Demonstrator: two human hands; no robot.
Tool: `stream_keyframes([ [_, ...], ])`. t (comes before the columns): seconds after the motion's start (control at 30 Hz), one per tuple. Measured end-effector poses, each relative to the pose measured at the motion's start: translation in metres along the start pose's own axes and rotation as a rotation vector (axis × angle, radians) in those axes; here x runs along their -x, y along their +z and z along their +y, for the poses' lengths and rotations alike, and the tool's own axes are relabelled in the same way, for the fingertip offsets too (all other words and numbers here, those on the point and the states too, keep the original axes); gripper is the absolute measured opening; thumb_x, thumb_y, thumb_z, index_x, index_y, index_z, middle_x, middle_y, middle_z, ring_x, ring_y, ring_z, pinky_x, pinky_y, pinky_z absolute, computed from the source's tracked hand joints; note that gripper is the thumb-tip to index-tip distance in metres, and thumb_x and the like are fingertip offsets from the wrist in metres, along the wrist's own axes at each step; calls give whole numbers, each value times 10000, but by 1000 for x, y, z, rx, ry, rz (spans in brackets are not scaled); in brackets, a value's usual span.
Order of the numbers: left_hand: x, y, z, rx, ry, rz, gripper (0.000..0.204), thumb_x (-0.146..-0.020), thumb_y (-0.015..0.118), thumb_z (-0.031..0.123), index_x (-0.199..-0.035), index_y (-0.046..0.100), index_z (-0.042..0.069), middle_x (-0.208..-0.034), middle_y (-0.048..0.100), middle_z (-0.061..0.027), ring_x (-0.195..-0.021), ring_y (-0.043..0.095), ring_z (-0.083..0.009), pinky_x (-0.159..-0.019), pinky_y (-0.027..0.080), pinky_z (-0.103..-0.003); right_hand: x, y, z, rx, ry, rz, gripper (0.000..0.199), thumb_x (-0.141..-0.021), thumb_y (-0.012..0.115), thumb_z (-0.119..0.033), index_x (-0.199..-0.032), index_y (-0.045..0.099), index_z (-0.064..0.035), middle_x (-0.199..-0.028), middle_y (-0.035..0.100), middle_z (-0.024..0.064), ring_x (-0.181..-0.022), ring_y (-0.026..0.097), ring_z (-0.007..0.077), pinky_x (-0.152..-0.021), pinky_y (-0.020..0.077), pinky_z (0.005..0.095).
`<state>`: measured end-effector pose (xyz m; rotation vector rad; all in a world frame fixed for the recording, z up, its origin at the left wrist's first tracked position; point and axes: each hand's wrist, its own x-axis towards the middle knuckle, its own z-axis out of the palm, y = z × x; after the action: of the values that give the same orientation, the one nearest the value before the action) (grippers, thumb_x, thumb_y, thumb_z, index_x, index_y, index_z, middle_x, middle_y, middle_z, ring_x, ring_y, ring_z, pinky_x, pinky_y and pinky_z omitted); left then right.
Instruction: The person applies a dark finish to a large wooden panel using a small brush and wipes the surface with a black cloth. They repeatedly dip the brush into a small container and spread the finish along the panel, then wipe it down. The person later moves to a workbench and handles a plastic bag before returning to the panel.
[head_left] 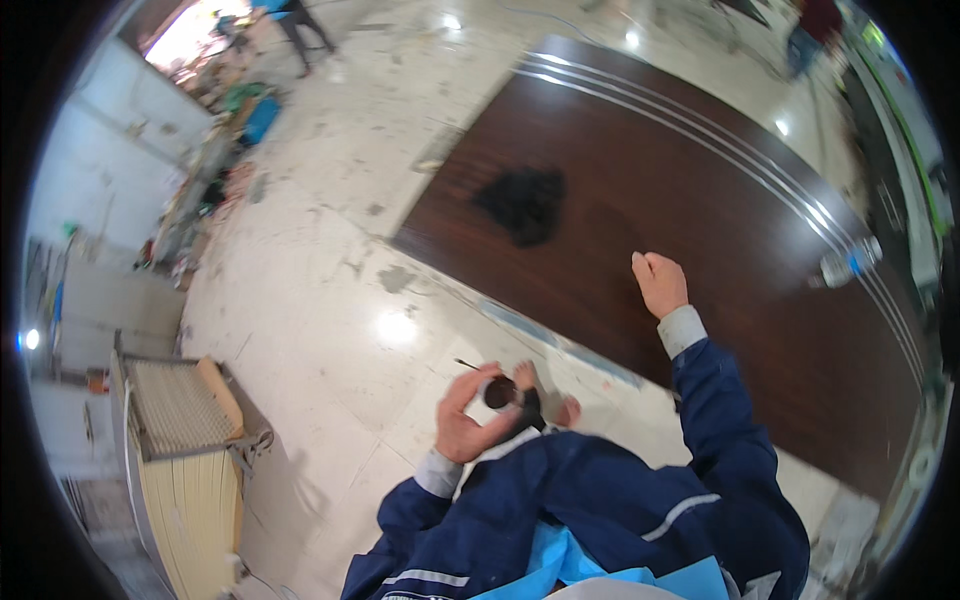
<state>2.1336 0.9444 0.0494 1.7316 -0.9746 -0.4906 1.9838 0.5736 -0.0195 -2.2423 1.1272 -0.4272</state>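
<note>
Head view. Left hand (468,418) wrapped around a small white cup (488,405), fingers curled and gripping, held close to the chest above the pale floor (330,300). Dark brown stuff inside the cup (500,392), up near the rim. A thin stick (466,364) poking out to the left of the cup.

Right hand (660,282) closed in a loose fist, nothing seen in it, resting on the big dark brown board (680,200). Board lying flat on the floor, with pale stripes along its far edge. A black rag (522,203) lying on the board, well apart from the fist.

A clear bottle (848,264) lying on its side near the right edge of the board; contents too small to tell. A cream cart (185,450) with a ribbed top standing at the lower left. A blue tub (262,118) far off at the upper left, among clutter by the wall.
</note>
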Motion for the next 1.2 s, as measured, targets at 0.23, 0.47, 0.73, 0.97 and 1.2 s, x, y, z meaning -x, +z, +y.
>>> stream_keyframes([
  [0.23, -36, -49, -13, -62, -29, 89, 528, -760, 865, 186, -1236, 692, 38, -1322, 675, -164, -1268, 626, -294, -1089, 474, -396, -109, 142, -141, 170, -225, -43, 723, -935, 670, -504, -1529, 488, -135, -1663, 278, 228, -1530, 254, 436, -1236, 242, 581],
  [0.47, -73, -59, -31, -51, -7, 34, 533, -782, 848, 172, -1266, 681, 26, -1335, 674, -161, -1267, 626, -278, -1083, 478, -395, -73, 167, -123, 293, -376, -168, 433, -1011, 577, -269, -1416, 604, -118, -1600, 411, 178, -1491, 363, 382, -1221, 331, 500],
  [0.73, -135, 20, -31, 252, -30, -318, 548, -781, 737, 14, -1317, 630, -19, -1349, 647, -167, -1236, 610, -258, -1098, 438, -399, 78, 53, 0, 273, -136, 164, 301, -835, 651, -124, -1108, 773, -150, -1293, 639, 74, -1189, 592, 306, -1013, 506, 413],
  [0.97, -151, 144, 28, 170, 189, -673, 628, -822, 813, 241, -1332, 611, -65, -1393, 619, -191, -1241, 611, -265, -1093, 446, -390, 213, -61, 144, 427, 389, 328, 260, -818, 682, -128, -1053, 784, -168, -1222, 644, 37, -1136, 599, 286, -951, 514, 399],
  [1.2, -102, 260, 102, 115, 183, -704, 617, -817, 781, 250, -1325, 626, -63, -1402, 618, -178, -1232, 614, -259, -1069, 466, -384, 343, -204, 331, 693, 641, 511, 220, -832, 679, -170, -1022, 787, -195, -1123, 713, 65, -1029, 684, 291, -901, 535, 440],
])
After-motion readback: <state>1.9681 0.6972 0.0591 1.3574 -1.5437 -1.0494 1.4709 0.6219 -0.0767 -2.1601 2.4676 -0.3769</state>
